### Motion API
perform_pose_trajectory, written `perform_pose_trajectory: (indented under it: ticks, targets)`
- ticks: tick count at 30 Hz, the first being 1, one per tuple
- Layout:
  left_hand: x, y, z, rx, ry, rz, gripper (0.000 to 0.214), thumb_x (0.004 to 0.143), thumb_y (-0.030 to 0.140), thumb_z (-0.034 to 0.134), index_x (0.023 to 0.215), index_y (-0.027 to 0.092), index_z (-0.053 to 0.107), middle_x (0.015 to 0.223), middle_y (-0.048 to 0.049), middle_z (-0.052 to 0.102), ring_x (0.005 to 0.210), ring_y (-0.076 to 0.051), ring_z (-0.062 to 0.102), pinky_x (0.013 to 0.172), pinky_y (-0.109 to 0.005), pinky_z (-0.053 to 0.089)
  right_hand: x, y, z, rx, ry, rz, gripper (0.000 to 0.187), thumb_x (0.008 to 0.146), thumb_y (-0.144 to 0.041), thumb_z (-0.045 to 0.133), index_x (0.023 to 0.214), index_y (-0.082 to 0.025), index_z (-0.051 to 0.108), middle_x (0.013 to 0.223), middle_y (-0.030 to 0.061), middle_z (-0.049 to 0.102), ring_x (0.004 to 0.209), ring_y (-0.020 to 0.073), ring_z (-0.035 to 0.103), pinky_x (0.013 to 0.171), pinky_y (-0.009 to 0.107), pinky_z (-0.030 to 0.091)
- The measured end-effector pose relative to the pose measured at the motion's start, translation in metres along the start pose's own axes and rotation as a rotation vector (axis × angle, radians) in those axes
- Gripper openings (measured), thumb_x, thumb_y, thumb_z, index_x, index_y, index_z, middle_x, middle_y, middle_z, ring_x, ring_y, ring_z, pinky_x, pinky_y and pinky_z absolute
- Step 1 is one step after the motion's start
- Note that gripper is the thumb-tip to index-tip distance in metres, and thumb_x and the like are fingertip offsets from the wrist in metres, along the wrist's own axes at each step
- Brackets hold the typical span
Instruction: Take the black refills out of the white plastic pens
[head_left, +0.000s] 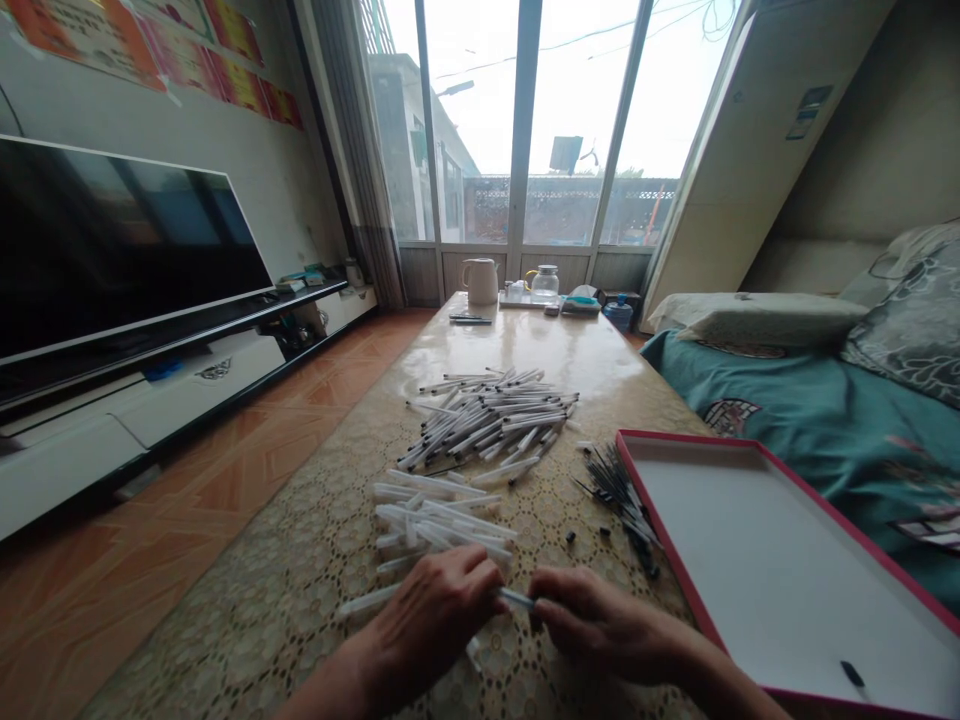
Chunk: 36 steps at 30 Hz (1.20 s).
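Logged remotely, rel. to red-rimmed tray [772, 560]: I see slim tube [517, 598], left of it, L hand [442, 600] fingers curled round one end, R hand [589, 612] pinching other, prob. for steadiness; clear tubes [439, 522], farther left, likely for L reach; dark slim parts [613, 482], just beside, likely for R.

Left hand [441, 603] and right hand [589, 613] pinch one pen [516, 598] between them! Pale tubes [435, 522] lie heaped on the bench [277, 590].
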<state>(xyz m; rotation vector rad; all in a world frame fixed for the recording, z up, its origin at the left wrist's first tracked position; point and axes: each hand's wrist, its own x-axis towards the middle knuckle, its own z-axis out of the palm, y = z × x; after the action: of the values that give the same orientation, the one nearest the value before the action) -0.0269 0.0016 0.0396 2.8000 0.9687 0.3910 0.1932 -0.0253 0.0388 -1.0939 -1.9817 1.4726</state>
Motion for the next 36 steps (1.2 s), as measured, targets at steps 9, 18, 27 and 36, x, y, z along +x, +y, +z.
perform_pose_trajectory:
  ticks: [9, 18, 27, 36]
  targets:
    - [-0.003, -0.014, 0.017, 0.044, 0.076, 0.092, 0.016, 0.092, 0.026, 0.041, 0.078, 0.019, 0.045, 0.068, 0.0008, 0.057, 0.05, -0.012, 0.047, 0.047, -0.027, 0.024, 0.014, 0.008, 0.005, -0.282, -0.021, 0.012, 0.04, 0.095, -0.038, 0.036, 0.067, -0.016, 0.054, 0.057, -0.0045, 0.041, 0.051, 0.0067, 0.036, 0.049, 0.018, 0.028]
    - [-0.002, -0.012, 0.007, -0.274, -0.033, -0.071, 0.029, 0.094, 0.029, 0.034, 0.068, 0.02, 0.045, 0.061, 0.0021, 0.053, 0.052, -0.012, 0.047, 0.052, -0.024, 0.028, 0.018, 0.015, 0.015, -1.08, 0.216, -0.246, 0.014, 0.089, -0.026, 0.052, 0.077, -0.02, 0.051, 0.061, -0.0024, 0.059, 0.044, 0.0105, 0.045, 0.045, 0.028, 0.013]
    - [-0.008, -0.028, -0.015, -0.755, 0.153, -0.314, 0.041, 0.091, 0.036, 0.036, 0.056, 0.019, 0.048, 0.051, 0.0034, 0.04, 0.046, -0.012, 0.036, 0.047, -0.023, 0.028, 0.003, 0.013, -0.012, -1.188, 0.485, -0.348, 0.028, 0.097, -0.027, 0.035, 0.071, -0.021, 0.045, 0.056, -0.0022, 0.054, 0.046, 0.0122, 0.049, 0.048, 0.028, 0.022]
    - [0.003, -0.042, -0.008, -0.368, 0.436, -0.392, 0.023, 0.085, 0.034, 0.052, 0.098, 0.018, 0.064, 0.073, -0.0016, 0.063, 0.056, -0.014, 0.053, 0.057, -0.023, 0.042, 0.009, 0.008, -0.016, -0.838, 0.652, -0.192, 0.03, 0.097, -0.033, 0.032, 0.079, -0.021, 0.052, 0.065, 0.0006, 0.061, 0.054, 0.0131, 0.058, 0.05, 0.022, 0.033]
